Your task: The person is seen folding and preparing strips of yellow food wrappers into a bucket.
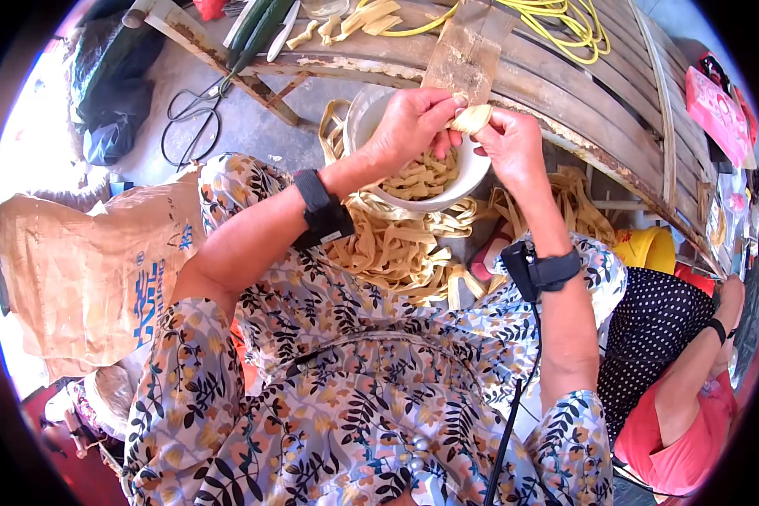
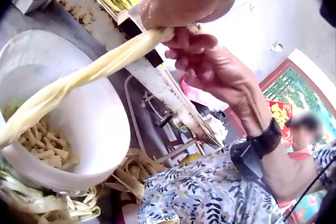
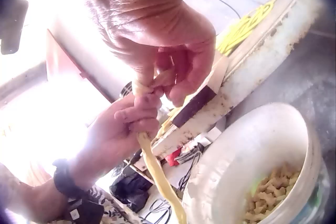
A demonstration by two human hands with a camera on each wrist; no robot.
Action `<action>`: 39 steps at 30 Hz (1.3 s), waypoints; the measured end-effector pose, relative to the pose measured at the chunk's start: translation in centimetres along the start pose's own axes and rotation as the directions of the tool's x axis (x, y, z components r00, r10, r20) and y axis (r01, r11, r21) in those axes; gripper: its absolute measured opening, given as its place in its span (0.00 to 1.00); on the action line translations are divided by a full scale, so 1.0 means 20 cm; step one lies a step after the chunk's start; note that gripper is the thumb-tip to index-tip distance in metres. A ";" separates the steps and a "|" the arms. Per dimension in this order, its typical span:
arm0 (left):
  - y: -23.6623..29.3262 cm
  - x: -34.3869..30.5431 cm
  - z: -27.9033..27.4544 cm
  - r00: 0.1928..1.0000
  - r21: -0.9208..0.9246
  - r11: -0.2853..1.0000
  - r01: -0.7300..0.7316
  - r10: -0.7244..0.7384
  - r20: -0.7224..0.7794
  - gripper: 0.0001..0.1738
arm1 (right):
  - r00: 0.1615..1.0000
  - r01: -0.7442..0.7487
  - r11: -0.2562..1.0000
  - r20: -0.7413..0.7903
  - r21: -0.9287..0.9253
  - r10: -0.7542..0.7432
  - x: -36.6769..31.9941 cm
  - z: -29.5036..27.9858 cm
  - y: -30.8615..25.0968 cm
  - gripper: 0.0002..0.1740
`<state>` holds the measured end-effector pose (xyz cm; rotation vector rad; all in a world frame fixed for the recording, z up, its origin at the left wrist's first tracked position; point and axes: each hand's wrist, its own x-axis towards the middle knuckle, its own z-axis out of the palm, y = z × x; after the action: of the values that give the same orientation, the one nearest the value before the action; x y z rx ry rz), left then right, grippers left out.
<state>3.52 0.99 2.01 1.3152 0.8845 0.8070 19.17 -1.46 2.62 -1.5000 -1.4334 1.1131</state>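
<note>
Both hands meet just above a white bucket (image 1: pixel 472 187), at the edge of a slatted bench. My left hand (image 1: pixel 409 126) pinches a soft, pale yellow strip (image 2: pixel 79 77), whose long end hangs down past the bucket in the left wrist view. My right hand (image 1: pixel 516 150) pinches the same strip, and a loop of it wraps around the fingertips in the right wrist view. The fingers of the two hands nearly touch. Short yellowish pieces (image 3: pixel 270 195) lie in the bottom of the bucket.
Many long pale strips (image 1: pixel 396 253) are heaped below the bucket. A wooden board (image 1: pixel 468 51) lies on the bench (image 1: pixel 557 101), near yellow cord (image 1: pixel 569 29) and dark green cucumber-like things (image 1: pixel 257 34). A brown paper sack (image 1: pixel 101 270) stands left. Another person (image 1: pixel 683 405) sits at right.
</note>
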 end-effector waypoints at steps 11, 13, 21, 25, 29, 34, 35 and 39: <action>-0.04 -0.01 0.03 0.999 0.250 0.968 -0.021 0.011 0.038 0.21 | 0.807 0.448 0.770 -0.165 -0.455 -0.567 -0.04 0.07 0.06 0.07; -0.04 -0.01 0.01 0.983 -0.091 0.982 0.168 -0.159 0.096 0.19 | 0.836 0.470 0.858 -0.209 -0.208 -0.508 -0.03 0.06 0.06 0.06; -0.01 -0.03 -0.02 0.924 -0.338 0.884 0.323 -0.218 0.313 0.12 | 0.944 0.081 0.759 -0.294 0.646 0.149 0.04 -0.12 0.06 0.07; -0.03 -0.04 -0.08 0.895 -0.325 0.871 0.369 -0.237 0.379 0.12 | 0.981 -0.072 0.771 -0.095 0.633 0.170 0.03 -0.13 0.07 0.10; -0.04 -0.03 -0.09 0.877 -0.318 0.866 0.385 -0.236 0.419 0.13 | 0.965 -0.254 0.856 0.175 0.451 0.194 -0.02 -0.09 -0.02 0.11; -0.03 -0.01 -0.12 0.814 -0.380 0.793 0.477 -0.235 0.531 0.13 | 0.978 -0.197 0.726 0.188 0.660 0.094 -0.01 -0.05 0.04 0.08; -0.03 -0.01 -0.12 0.812 -0.393 0.781 0.486 -0.236 0.534 0.13 | 0.982 -0.183 0.712 0.167 0.678 0.093 0.00 -0.06 0.04 0.08; -0.01 0.04 -0.15 0.816 -0.338 0.822 0.457 -0.237 0.527 0.13 | 0.984 -0.174 0.697 0.101 0.695 0.145 0.03 -0.08 0.04 0.05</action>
<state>1.20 3.00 1.67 0.8282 0.4877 0.3345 20.85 -0.95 2.39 -1.0437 -0.7379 1.5772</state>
